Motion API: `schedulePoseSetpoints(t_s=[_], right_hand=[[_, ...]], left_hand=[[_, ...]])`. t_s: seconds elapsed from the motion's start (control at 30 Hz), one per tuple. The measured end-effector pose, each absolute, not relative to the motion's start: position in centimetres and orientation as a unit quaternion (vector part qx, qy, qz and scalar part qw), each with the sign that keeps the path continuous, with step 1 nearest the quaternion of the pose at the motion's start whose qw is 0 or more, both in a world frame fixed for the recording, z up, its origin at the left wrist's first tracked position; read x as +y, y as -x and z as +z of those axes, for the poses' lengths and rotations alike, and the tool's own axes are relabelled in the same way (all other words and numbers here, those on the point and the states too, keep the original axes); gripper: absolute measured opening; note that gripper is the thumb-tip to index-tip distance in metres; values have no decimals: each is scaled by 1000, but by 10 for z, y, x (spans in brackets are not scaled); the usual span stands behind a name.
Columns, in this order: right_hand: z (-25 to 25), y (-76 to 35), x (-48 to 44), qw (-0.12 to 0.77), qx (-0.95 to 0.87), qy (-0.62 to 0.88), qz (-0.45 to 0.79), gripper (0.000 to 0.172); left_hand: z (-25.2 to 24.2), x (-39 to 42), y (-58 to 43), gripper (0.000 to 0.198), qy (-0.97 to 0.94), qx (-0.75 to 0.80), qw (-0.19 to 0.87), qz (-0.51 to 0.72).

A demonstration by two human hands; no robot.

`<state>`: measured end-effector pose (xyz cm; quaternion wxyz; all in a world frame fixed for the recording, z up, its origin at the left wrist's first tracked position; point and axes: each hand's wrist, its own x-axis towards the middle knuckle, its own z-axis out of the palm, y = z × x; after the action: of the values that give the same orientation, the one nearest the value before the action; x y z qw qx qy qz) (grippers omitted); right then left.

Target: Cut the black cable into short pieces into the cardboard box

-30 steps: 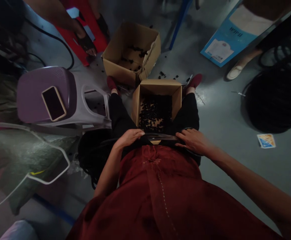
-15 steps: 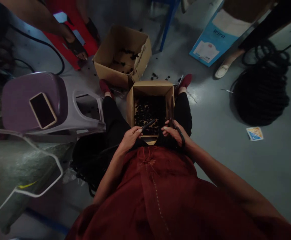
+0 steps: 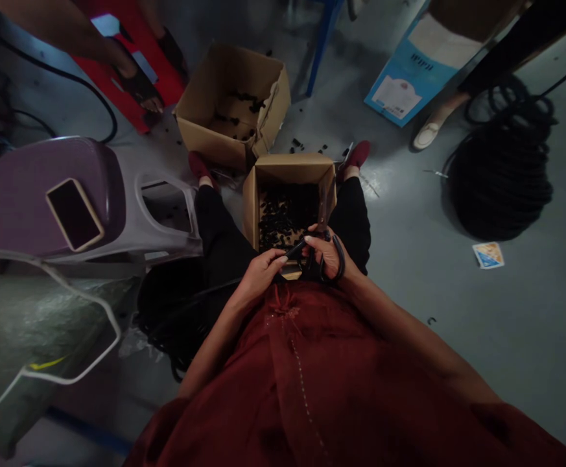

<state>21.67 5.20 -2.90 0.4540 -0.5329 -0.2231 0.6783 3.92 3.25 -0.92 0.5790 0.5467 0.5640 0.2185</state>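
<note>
Gripping black scissors (image 3: 335, 259) in right hand (image 3: 325, 254), slim black strip (image 3: 295, 249) in left hand (image 3: 262, 271)

garment (image 3: 283, 389): rust red, pale dotted seam | plastic stool (image 3: 54, 175): mauve | cardboard box (image 3: 287, 170): tan

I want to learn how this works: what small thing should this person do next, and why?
I think they should probably snip the black strip with the scissors in the right hand. The left hand holds the strip close to the blades, just above the cardboard box, which already holds many short black pieces.
</note>
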Motion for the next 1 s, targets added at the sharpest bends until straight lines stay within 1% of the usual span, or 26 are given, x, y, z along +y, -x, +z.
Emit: schedulePoseSetpoints(t_s=[0.17, 0.3, 0.43, 0.63, 0.73, 0.87, 1.0], right_hand=[[-20, -213, 52, 426, -267, 551, 666, 39], [-18, -210, 52, 437, -294, 537, 658, 38], [-24, -207, 52, 442, -273, 533, 668, 39], [-33, -202, 48, 468, -244, 535, 660, 39], [-36, -202, 48, 479, -194, 530, 673, 40], [-40, -203, 51, 466, -108, 527, 702, 40], [-42, -203, 52, 442, -96, 525, 721, 39]], left_hand=[[-2, 41, -45, 24, -630, 550, 505, 214], [-3, 44, -50, 23, -648, 556, 476, 212], [-10, 39, -53, 24, -617, 572, 479, 250], [-26, 29, -61, 23, -529, 586, 531, 308], [-30, 28, -63, 24, -511, 589, 539, 318], [-28, 29, -64, 23, -517, 592, 533, 312], [-25, 28, -66, 22, -534, 586, 528, 305]])
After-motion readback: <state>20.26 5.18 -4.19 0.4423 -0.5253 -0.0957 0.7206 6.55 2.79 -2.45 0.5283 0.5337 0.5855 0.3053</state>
